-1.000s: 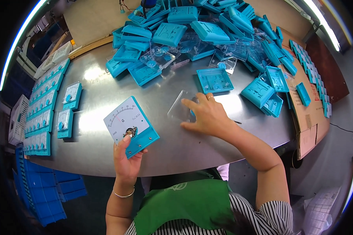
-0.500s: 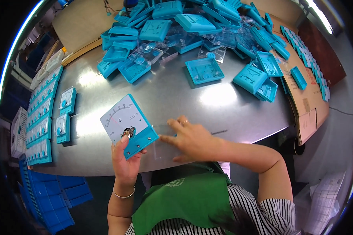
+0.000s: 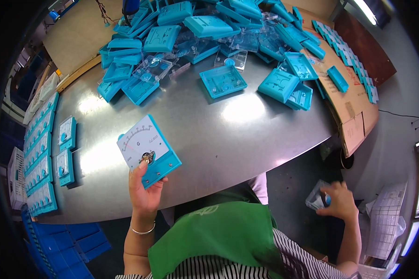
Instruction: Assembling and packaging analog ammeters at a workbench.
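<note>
My left hand (image 3: 145,191) grips a panel meter (image 3: 143,144) by its lower edge, over the near part of the metal table. The meter has a turquoise case, a white dial with a curved scale, and a metal movement exposed by my thumb. Its face is tilted up toward me. Off to the right, beyond the table's edge, my right hand (image 3: 341,201) pinches a clear plastic cover (image 3: 314,197) with a small blue round part on it. A dark shape also shows beside those fingers, too blurred to name.
Turquoise cases and clear covers make a heap (image 3: 205,35) at the back of the metal table (image 3: 191,125). One open case (image 3: 223,82) lies before it. Finished-looking meters stand in rows (image 3: 41,153) at left; others line the cardboard (image 3: 358,128) at right. Blue bins (image 3: 74,242) sit below left.
My right hand has swung from beside the meter out to the right, past the table edge, and now holds a clear cover. My left hand still holds the meter. The whole view has shifted slightly.
</note>
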Demonstrator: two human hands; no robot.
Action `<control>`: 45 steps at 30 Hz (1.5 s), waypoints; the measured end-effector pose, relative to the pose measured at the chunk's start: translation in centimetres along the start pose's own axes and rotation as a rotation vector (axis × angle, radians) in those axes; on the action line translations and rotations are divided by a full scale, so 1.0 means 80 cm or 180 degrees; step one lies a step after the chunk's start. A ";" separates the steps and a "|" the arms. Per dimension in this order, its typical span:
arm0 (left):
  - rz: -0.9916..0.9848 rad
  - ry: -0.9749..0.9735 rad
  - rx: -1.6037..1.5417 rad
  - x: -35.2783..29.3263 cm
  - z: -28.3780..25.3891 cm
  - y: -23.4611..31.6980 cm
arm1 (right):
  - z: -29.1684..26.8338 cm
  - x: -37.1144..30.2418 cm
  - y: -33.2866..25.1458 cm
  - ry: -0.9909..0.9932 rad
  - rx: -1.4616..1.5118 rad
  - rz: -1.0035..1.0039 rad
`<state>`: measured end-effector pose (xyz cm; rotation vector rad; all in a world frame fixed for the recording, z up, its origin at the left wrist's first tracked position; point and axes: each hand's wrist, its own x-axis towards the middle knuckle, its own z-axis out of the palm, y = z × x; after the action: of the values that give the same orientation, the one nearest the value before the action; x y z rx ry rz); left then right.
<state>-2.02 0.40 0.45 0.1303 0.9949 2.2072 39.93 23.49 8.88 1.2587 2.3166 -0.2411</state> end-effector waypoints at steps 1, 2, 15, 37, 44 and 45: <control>-0.0055 -0.0114 0.0019 -0.002 0.001 0.000 | -0.008 0.005 -0.031 0.0549 0.0335 -0.0480; -0.0071 -0.0083 0.0062 -0.003 -0.002 0.001 | -0.026 0.028 -0.075 0.1089 0.0644 -0.0971; 0.0146 0.0118 -0.0140 -0.012 -0.007 0.009 | -0.027 0.158 -0.259 0.1375 0.0570 -0.2991; -0.0096 0.0152 0.0023 -0.014 -0.007 -0.013 | -0.056 0.197 -0.300 0.1909 0.0721 -0.2267; -0.0160 0.0074 0.0133 -0.016 -0.004 -0.013 | -0.078 0.204 -0.295 0.1462 0.0714 -0.2627; -0.0155 0.0089 0.0126 -0.014 -0.004 -0.013 | -0.082 0.209 -0.292 0.1705 0.0766 -0.2878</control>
<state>-0.68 -0.04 -0.25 0.0925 1.0466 2.1514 10.84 25.24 4.50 0.2714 3.2816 -0.5388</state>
